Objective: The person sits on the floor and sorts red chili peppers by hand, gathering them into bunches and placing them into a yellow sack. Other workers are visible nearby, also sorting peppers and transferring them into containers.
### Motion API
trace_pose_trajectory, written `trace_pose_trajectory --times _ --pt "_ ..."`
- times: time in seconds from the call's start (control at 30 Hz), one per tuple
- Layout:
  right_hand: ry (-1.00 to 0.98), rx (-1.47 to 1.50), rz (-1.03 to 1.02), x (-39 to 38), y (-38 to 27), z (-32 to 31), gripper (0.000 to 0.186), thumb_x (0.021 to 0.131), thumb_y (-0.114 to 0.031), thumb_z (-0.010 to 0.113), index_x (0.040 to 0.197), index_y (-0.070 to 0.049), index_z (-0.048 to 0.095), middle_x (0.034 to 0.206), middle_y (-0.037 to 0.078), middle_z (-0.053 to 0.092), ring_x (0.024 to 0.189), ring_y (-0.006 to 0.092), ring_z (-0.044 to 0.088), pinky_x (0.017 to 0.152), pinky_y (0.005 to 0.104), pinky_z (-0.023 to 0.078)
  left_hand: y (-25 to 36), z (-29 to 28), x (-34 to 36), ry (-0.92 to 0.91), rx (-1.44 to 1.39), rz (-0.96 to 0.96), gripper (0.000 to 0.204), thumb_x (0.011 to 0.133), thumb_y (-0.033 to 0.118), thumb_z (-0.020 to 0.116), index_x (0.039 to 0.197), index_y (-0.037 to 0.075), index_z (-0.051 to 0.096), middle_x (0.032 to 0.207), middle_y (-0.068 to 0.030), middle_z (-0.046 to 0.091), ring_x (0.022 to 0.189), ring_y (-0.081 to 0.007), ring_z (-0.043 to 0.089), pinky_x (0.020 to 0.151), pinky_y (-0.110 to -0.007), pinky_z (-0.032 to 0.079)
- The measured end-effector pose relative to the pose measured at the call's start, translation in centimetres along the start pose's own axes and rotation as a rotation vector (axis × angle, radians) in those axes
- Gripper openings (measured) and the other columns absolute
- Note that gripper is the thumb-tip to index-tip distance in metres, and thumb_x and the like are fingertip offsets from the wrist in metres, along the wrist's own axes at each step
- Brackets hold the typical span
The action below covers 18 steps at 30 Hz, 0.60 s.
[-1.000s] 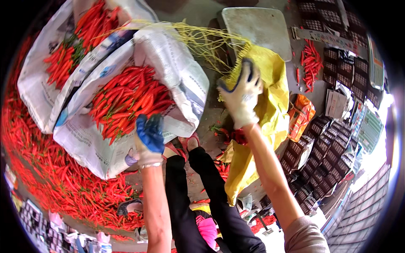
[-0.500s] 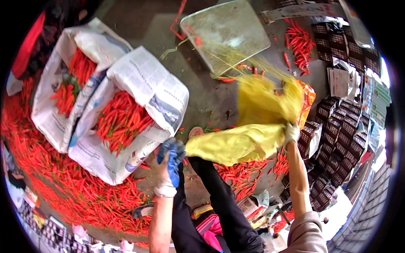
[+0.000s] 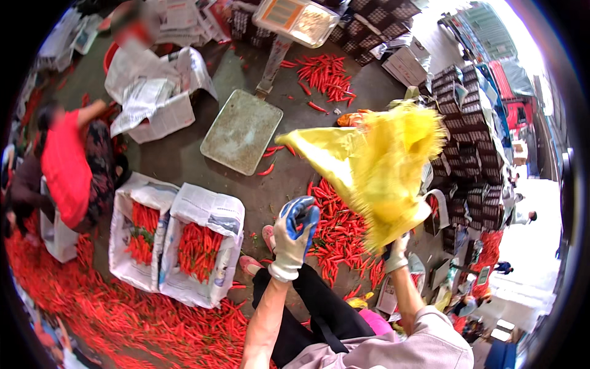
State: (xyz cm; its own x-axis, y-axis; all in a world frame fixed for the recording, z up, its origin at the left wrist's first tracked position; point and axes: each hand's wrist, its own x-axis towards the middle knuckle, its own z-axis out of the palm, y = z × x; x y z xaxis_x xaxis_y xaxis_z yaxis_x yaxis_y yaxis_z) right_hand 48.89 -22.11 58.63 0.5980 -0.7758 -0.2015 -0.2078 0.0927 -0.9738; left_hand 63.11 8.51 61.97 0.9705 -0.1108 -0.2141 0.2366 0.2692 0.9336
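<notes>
A frayed yellow woven sack (image 3: 393, 166) hangs in the air in front of me, spread out and partly blurred. My right hand (image 3: 398, 251), in a white and dark glove, grips its lower edge; the cloth hides some of the fingers. My left hand (image 3: 294, 238) wears a white and blue glove and is raised left of the sack, apart from it. Its fingers are curved but spread from the thumb, with nothing between them. Beneath both hands lies a pile of red chili peppers (image 3: 335, 230) on the floor.
Two newspaper-lined boxes of chilies (image 3: 230, 240) stand at left, beside a large chili heap (image 3: 166, 323). A platform scale (image 3: 241, 132) is ahead, with another newspaper-covered container (image 3: 153, 92) beyond it. A person in red (image 3: 67, 166) crouches far left. Stacked dark crates (image 3: 467, 135) line the right.
My left hand has let go of the yellow sack and risen to the right. The sack has swung upward in my right hand. My view has shifted, bringing the crouching person in.
</notes>
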Motion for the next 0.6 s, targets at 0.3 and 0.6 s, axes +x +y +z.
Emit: trace_pose_trajectory --times 0.3,0.6 --pt "-0.121 0.716 0.443 -14.9 1.7 3.3 0.042 0.088 -0.019 0.057 0.125 -0.003 0.044 0.114 0.011 0.057 0.096 0.0272 0.060 0.084 0.0411 0.051 -2.3 3.2 -2.6 0.181 -0.364 -0.466 0.058 0.074 0.008 0.075 0.124 -0.002 0.047 0.113 -0.0096 0.059 0.094 -0.0181 0.057 0.079 -0.027 0.048" --pt "-0.910 -0.379 0.461 -13.4 -2.5 -2.7 0.023 0.078 -0.003 0.058 0.101 -0.002 0.060 0.078 -0.001 0.062 0.071 0.0139 0.060 0.067 0.0262 0.049 -3.0 0.4 -8.0 0.009 -0.783 -0.565 0.042 0.095 0.032 0.045 0.124 0.003 0.048 0.116 -0.0111 0.058 0.098 -0.0231 0.060 0.086 -0.034 0.049"
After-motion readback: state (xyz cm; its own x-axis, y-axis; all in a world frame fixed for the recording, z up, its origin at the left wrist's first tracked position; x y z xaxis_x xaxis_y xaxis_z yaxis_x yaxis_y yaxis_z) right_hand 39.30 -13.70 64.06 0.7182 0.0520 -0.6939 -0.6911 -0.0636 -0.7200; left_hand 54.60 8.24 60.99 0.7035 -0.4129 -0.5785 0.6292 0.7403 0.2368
